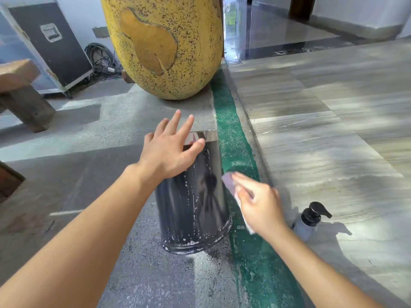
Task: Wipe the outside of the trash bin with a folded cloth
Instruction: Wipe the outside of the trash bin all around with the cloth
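A shiny dark metal trash bin [195, 203] lies tilted on the concrete floor, its base rim toward me and flecks of white foam on its side. My left hand [171, 150] rests on the bin's upper side with the fingers spread and straight. My right hand [258, 203] grips a folded pale cloth [229, 182] and holds it against the bin's right side. Part of the cloth hangs below my palm.
A pump bottle [310, 221] with a black head stands on the wood-look floor to the right. A green strip [235, 141] runs beside the bin. A large yellow speckled vessel [164, 43] stands just beyond it. A wooden bench [20, 92] and a black case [51, 45] are at left.
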### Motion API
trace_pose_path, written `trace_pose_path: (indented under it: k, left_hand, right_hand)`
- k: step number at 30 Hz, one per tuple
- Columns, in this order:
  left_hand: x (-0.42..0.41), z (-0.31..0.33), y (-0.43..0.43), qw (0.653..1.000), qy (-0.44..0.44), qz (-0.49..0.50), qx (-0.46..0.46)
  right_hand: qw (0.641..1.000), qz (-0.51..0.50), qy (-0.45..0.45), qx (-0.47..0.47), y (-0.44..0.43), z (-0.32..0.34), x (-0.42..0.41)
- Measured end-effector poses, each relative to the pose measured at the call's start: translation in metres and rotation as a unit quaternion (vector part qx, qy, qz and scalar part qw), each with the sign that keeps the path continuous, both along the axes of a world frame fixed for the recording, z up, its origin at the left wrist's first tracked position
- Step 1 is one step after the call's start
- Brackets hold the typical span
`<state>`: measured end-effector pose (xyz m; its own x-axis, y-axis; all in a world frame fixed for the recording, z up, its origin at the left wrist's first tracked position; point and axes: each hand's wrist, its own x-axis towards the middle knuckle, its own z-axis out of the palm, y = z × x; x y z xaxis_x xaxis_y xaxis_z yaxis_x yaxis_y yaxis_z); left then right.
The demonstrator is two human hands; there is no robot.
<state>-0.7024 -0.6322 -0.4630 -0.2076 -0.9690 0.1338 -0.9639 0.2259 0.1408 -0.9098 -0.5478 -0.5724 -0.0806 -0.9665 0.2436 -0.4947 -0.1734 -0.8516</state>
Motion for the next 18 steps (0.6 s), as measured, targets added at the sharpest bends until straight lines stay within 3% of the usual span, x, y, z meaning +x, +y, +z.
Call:
trace_pose_path:
  k: [4,9,14,18]
  left_hand:
    - [-0.015,-0.001,0.014,0.999,-0.029,-0.009,-0.016]
    - [-0.029,-0.004,0.028,0.998,-0.057,-0.015,-0.024]
    - [-0.041,-0.006,0.037,0.997,-0.061,-0.019,-0.035]
    - [-0.056,-0.005,0.036,0.997,-0.062,-0.015,-0.034]
  right_hand:
    - [0.996,-0.076,-0.044,0.003,-0.042,0.041,0.005]
    - [0.989,-0.143,0.004,0.028,-0.073,0.065,0.004]
    - [0.989,-0.124,0.063,0.057,-0.094,0.065,-0.007]
    - [0.986,-0.027,0.141,-0.080,-0.081,0.075,-0.009]
